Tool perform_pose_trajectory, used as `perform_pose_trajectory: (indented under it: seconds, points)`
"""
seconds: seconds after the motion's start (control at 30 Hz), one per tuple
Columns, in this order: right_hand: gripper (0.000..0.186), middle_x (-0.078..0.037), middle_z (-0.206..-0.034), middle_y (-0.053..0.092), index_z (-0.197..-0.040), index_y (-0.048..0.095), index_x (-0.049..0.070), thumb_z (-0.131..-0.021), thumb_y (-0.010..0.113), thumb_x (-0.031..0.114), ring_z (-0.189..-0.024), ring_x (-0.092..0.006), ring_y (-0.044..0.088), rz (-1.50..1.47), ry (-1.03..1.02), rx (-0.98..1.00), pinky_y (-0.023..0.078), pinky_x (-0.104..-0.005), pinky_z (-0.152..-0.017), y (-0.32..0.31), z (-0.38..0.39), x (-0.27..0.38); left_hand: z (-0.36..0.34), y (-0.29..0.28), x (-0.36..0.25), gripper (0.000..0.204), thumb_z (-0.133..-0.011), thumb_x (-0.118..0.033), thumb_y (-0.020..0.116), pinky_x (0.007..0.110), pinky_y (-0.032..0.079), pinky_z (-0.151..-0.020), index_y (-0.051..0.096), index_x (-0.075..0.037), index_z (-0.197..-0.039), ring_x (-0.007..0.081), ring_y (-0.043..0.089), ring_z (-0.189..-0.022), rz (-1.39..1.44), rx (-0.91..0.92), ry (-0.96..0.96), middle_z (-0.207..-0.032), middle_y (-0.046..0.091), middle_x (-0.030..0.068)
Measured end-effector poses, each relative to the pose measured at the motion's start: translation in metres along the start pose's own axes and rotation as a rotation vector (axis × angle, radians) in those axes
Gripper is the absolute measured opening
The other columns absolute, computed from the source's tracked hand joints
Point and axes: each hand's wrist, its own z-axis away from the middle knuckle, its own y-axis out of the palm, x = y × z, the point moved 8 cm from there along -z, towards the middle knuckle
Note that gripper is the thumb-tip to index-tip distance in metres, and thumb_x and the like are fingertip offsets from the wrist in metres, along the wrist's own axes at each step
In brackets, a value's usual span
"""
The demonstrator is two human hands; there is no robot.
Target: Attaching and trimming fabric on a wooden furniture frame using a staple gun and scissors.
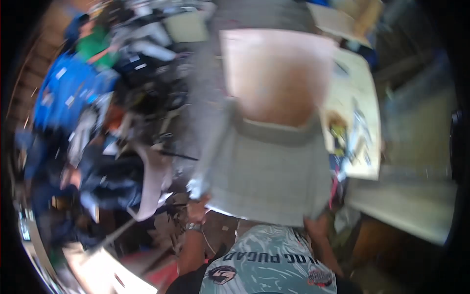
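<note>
A wide grey upholstered piece [274, 174] with a curved, raised far part fills the middle of the blurred view, a pale pinkish panel [274, 68] at its far end. My left hand [197, 210], a watch on the wrist, holds its near left corner. My right hand [316, 224] is closed on its near right corner. Just right of the piece, a cream board [364, 142] bears blurred tools [339, 139] and a red strip. Whether the pinkish panel is joined to the grey piece, I cannot tell.
A person in green [95, 46] is at the upper left, near blue material [68, 88]. Left are cluttered dark items, a pale curved chair-like piece [152, 176] and scraps on the floor [166, 228]. Large pale panels [406, 201] stand at the right. A cream square [186, 27] lies at the back.
</note>
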Motion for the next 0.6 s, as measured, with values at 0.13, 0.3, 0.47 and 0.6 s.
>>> perform_pose_trajectory:
  seconds: [0.13,0.3,0.47,0.6]
  points:
    - [0.080,-0.030,-0.127,0.058,-0.139,0.038,-0.008,-0.075,0.076,0.021,-0.122,-0.0404,0.056,-0.011,-0.049,-0.017,0.043,-0.0414,-0.104,0.000,-0.013,-0.049,0.037,0.045,-0.078,0.055,-0.083,0.002,0.070,0.046,0.058,-0.089,0.053,-0.015,-0.133,0.0271,0.064,-0.110,0.979,0.183,-0.365,-0.122,0.063,0.0048]
    - [0.080,-0.027,-0.133,0.054,-0.142,0.037,-0.006,-0.075,0.076,0.014,-0.128,-0.0345,0.052,-0.187,-0.047,0.013,0.039,-0.0388,-0.108,0.006,-0.028,-0.110,0.067,0.096,0.004,0.050,-0.084,0.011,0.064,0.042,0.057,-0.093,0.055,-0.010,-0.128,0.0249,0.064,-0.111,1.087,-0.030,-0.661,-0.123,0.063,0.0082]
    - [0.076,-0.022,-0.128,0.058,-0.140,0.040,-0.004,-0.076,0.076,0.016,-0.121,-0.0319,0.057,-0.319,-0.016,0.004,0.042,-0.0390,-0.104,0.027,-0.074,-0.164,0.053,0.119,0.019,0.051,-0.084,0.009,0.066,0.039,0.052,-0.100,0.053,-0.008,-0.130,0.0239,0.061,-0.115,1.095,-0.019,-0.586,-0.126,0.061,0.0083]
    - [0.072,-0.020,-0.121,0.064,-0.133,0.048,-0.003,-0.075,0.079,0.025,-0.114,-0.0312,0.062,-0.142,0.104,0.182,0.047,-0.0393,-0.098,0.046,-0.090,-0.152,0.024,0.124,0.010,0.038,-0.083,0.012,0.065,0.030,0.056,-0.088,0.061,-0.002,-0.118,0.0233,0.064,-0.109,1.070,-0.217,-0.557,-0.122,0.064,0.0110]
